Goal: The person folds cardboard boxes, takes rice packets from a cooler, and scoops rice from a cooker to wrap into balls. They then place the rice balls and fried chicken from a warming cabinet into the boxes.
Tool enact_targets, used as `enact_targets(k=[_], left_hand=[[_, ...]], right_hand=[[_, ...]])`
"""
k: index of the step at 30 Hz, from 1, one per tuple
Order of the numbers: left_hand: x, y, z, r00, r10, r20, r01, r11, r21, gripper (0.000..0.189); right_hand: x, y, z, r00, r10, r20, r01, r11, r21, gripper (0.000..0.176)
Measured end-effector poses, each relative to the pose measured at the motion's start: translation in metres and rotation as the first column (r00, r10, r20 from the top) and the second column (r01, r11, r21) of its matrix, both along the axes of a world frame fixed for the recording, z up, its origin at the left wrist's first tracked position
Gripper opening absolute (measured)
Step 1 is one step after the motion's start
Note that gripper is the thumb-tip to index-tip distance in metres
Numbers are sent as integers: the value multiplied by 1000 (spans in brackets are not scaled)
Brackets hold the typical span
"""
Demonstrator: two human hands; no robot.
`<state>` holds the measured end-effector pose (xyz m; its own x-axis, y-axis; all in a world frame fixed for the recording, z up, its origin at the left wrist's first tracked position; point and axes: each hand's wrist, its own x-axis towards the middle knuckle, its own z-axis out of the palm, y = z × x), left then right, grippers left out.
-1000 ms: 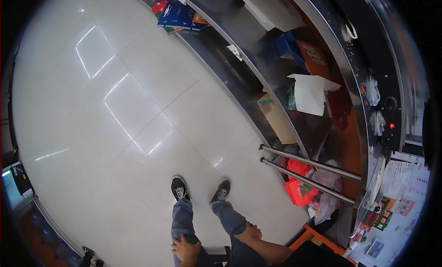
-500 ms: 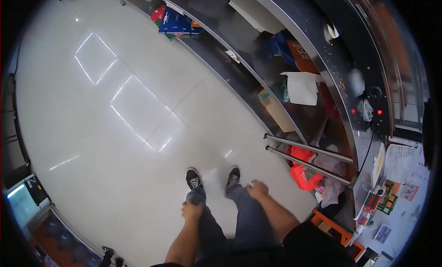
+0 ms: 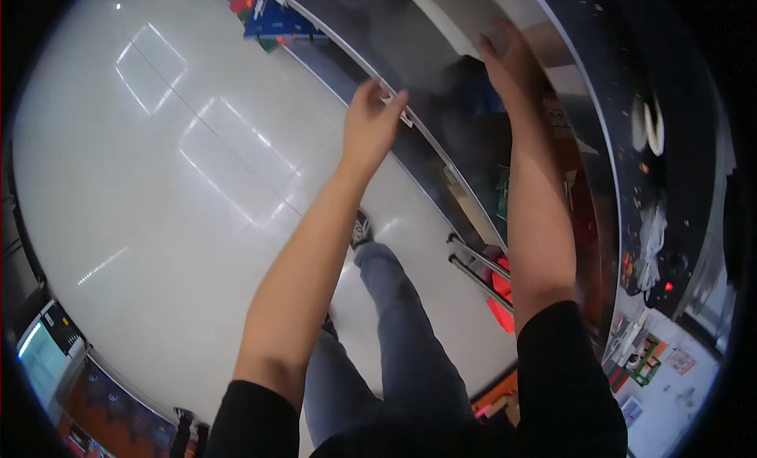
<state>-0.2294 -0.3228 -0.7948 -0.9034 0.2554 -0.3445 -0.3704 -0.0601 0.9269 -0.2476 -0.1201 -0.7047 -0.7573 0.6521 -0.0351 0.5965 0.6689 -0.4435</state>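
Both my arms reach toward the dark metal shelving (image 3: 453, 152) on the right. My left hand (image 3: 371, 129) is at the front edge of a shelf, thumb apart from its bent fingers and nothing seen between them. A small white tag (image 3: 406, 120) on that edge shows beside the thumb. Farther right, my right hand (image 3: 511, 63) extends over the shelving with its thumb and fingers spread. A pale box (image 3: 443, 18) is close to it on the left, and a dark blue item (image 3: 482, 87) lies under the wrist, partly hidden.
Blue and red packets (image 3: 280, 20) lie on the far lower shelf. Two metal rails (image 3: 479, 261) jut out beside a red bag (image 3: 502, 292). Above runs a dark counter (image 3: 611, 87) with crumbs and a bundled white cable (image 3: 651, 241). Glossy floor (image 3: 158, 198) extends left.
Both hands have left my thighs and stretched forward to the shelving. The view has shifted closer to the shelves, and one leg has stepped forward.
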Motion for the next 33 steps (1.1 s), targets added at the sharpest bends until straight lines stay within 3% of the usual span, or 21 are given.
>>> enact_targets(k=[2, 3, 5, 7, 10, 13, 14, 17, 18, 21, 23, 27, 30, 31, 33], left_hand=[[-36, 43, 7, 999, 11, 37, -16, 990, 143, 73], [-49, 62, 9, 997, -1, 75, -15, 978, 209, 76], [-71, 94, 3, 1000, 8, 7, -9, 990, 143, 77], [-81, 112, 11, 977, 3, 212, -67, 954, 293, 66], [-94, 131, -3, 985, 15, 173, -91, 892, 443, 47], [-95, 136, -10, 985, -1, 170, -66, 918, 390, 31], [-96, 142, -20, 993, 25, 112, -57, 953, 297, 26], [-94, 138, -17, 997, 35, 74, -50, 976, 212, 24], [-94, 130, -5, 1000, -8, -3, 8, 999, 47, 27], [-98, 132, -12, 999, 29, 30, -32, 992, 125, 28], [-101, 135, -20, 999, 51, 9, -52, 991, 124, 37], [-100, 124, -3, 998, 42, -37, -35, 985, 172, 41], [-101, 133, -13, 999, -4, 50, 2, 999, 47, 38], [-103, 130, -8, 1000, 12, 25, -14, 998, 59, 37], [-100, 128, 3, 999, 22, -24, -20, 996, 90, 36]], right_hand=[[-22, 10, -6, 997, 77, -21, -79, 989, -122, 49], [-27, 17, -8, 989, 144, 31, -140, 985, -104, 50], [-32, 25, -16, 971, 227, 77, -222, 973, -69, 51], [-30, 33, -27, 963, 265, 53, -264, 964, -30, 51], [-26, 44, -32, 949, 316, 15, -316, 947, 50, 47], [-25, 49, -31, 922, 387, -12, -378, 908, 179, 43], [-25, 50, -30, 906, 423, -15, -407, 881, 240, 41], [-26, 52, -28, 836, 549, -9, -487, 748, 450, 37], [-27, 53, -27, 836, 548, -21, -479, 749, 457, 35], [-21, 35, -28, 917, 385, -105, -349, 901, 259, 30], [-19, 30, -29, 931, 335, -146, -312, 936, 163, 27], [-16, 45, -35, 891, 418, -179, -389, 904, 176, 25], [-14, 50, -37, 827, 558, -71, -499, 786, 365, 25], [-17, 52, -37, 795, 606, -19, -532, 712, 458, 25], [-15, 58, -47, 789, 613, 27, -551, 688, 473, 31]])
